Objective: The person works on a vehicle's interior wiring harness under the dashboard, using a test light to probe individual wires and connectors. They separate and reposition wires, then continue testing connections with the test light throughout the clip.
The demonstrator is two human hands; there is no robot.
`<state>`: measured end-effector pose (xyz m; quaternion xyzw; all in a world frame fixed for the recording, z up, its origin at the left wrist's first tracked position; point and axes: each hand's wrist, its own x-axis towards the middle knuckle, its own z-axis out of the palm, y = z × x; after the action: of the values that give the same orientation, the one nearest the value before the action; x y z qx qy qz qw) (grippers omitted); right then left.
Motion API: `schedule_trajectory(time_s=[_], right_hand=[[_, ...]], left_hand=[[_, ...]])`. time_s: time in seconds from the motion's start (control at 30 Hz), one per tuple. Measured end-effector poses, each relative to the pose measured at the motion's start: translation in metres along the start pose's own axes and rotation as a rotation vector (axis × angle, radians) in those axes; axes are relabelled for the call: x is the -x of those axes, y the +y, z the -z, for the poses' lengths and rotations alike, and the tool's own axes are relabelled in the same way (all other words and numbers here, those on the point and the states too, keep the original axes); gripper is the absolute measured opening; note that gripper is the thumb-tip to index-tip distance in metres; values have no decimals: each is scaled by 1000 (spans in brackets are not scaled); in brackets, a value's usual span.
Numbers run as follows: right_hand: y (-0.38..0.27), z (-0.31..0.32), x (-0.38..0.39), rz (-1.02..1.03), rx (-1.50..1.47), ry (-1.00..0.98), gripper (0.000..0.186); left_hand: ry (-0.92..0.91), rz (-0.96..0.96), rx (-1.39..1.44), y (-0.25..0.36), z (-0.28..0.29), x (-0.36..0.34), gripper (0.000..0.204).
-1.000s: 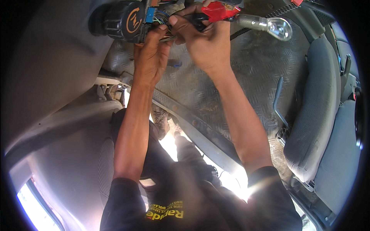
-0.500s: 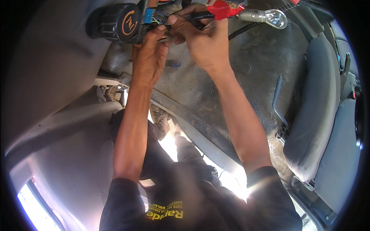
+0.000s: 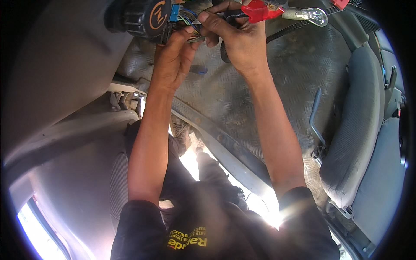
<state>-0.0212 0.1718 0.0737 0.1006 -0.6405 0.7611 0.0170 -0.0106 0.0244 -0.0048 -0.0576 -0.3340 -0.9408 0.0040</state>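
Observation:
At the top of the view a bundle of thin coloured wires (image 3: 189, 18) runs out from a blue connector (image 3: 174, 13). My left hand (image 3: 173, 60) is closed round the near side of these wires, thumb up. My right hand (image 3: 242, 47) is closed, its thumb and fingers pinching at the wires from the right. A black lead (image 3: 234, 14) passes through its fingers; its end is hidden. Just beyond this hand is a red clip-like cover (image 3: 261, 11), with a clear glass bulb (image 3: 317, 17) in a metal base to its right.
A big black knob (image 3: 138, 19) with an orange mark stands left of the wires. Below lies a worn metal-patterned floor (image 3: 216, 95) with a blue-handled tool (image 3: 198, 69). A bent lever (image 3: 315, 117) rises beside the grey seat (image 3: 355, 130) at right. A black corrugated conduit (image 3: 288, 32) runs behind the bulb.
In the picture, both hands, the wires, the knob and the bulb have shifted slightly right and up, with the surroundings shifting a little too. Both hands keep their hold.

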Motion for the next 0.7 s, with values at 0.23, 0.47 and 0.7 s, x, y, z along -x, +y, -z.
schedule_trajectory(time_s=[0.23, 0.47, 0.7], right_hand=[[5, 6, -3, 6, -9, -42, 7], [13, 8, -4, 18, -97, -32, 7], [10, 15, -2, 18, -136, -8, 10]], left_hand=[[-33, -23, -1, 0, -5, 0, 34], [-25, -24, -8, -1, -5, -1, 39], [67, -10, -10, -3, -6, 2, 31]])
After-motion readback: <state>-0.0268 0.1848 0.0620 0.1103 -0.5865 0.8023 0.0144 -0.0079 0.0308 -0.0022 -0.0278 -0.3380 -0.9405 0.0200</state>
